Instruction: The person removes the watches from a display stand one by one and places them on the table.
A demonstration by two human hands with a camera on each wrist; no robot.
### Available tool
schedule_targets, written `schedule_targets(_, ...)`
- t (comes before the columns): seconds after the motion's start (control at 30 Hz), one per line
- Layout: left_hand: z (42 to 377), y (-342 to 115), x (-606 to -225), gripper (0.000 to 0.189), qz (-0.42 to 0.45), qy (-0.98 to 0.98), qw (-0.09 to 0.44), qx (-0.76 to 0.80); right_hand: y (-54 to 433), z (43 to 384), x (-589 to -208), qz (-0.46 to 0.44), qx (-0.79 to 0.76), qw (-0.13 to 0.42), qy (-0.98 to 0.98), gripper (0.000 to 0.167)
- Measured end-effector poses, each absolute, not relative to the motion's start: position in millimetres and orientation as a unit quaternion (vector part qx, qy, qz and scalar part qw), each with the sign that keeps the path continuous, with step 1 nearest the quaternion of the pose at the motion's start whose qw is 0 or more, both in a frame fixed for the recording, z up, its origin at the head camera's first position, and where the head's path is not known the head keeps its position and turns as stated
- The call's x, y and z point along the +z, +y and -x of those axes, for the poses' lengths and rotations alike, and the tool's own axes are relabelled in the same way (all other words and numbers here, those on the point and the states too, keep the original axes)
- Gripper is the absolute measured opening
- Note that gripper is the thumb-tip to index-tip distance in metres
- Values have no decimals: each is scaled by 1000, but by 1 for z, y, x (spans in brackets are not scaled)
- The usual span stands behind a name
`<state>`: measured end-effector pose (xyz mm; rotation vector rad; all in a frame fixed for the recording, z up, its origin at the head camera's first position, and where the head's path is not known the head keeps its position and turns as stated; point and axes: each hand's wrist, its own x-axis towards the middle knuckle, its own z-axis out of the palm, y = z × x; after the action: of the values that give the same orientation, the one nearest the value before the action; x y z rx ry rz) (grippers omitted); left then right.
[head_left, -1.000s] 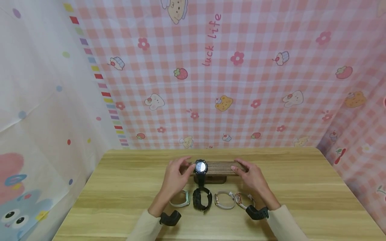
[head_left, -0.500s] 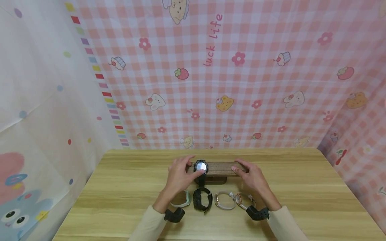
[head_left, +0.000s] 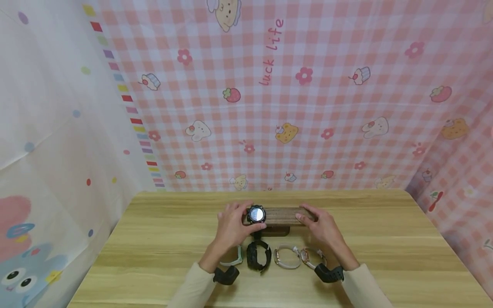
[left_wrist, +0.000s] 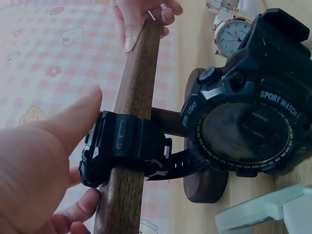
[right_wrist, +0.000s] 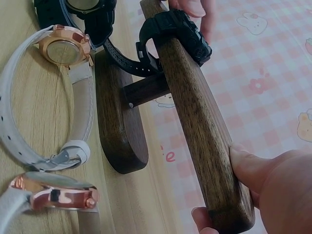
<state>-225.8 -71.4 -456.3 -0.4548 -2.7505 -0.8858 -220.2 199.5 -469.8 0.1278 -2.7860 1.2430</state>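
Observation:
A black sport watch point(head_left: 256, 214) is strapped round the left part of the crossbar of a dark wooden watch stand point(head_left: 283, 216). My left hand point(head_left: 233, 226) holds the watch, with the thumb along its lower right side and the fingers at its upper left. In the left wrist view, fingertips of that hand also meet the bar beside the watch band point(left_wrist: 129, 141). My right hand point(head_left: 322, 224) grips the bar's right end, thumb on the front face and fingers round the far side. The stand's oval base point(right_wrist: 122, 117) rests on the table.
In front of the stand lie several watches in a row: a mint one point(head_left: 239, 255), partly behind my left wrist, a black sport watch point(head_left: 252, 255), and two with white straps and rose-gold cases point(head_left: 286, 265). A pink checked cloth point(head_left: 269, 107) hangs behind the wooden table point(head_left: 161, 239).
My left hand has shifted right; its thumb went from the watch's left side, across its lower face, to its lower right edge. My right hand keeps its place on the bar.

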Motion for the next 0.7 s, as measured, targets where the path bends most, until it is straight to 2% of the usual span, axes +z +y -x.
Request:
schedule_targets(0.37, 226, -71, -460, 63, 153, -931, 117, -311, 201, 219, -471, -50, 409, 51, -910, 46)
schedule_targets(0.7, 229, -73, -459, 62, 153, -925, 124, -326, 200, 220, -472, -47, 410, 50, -909, 45)
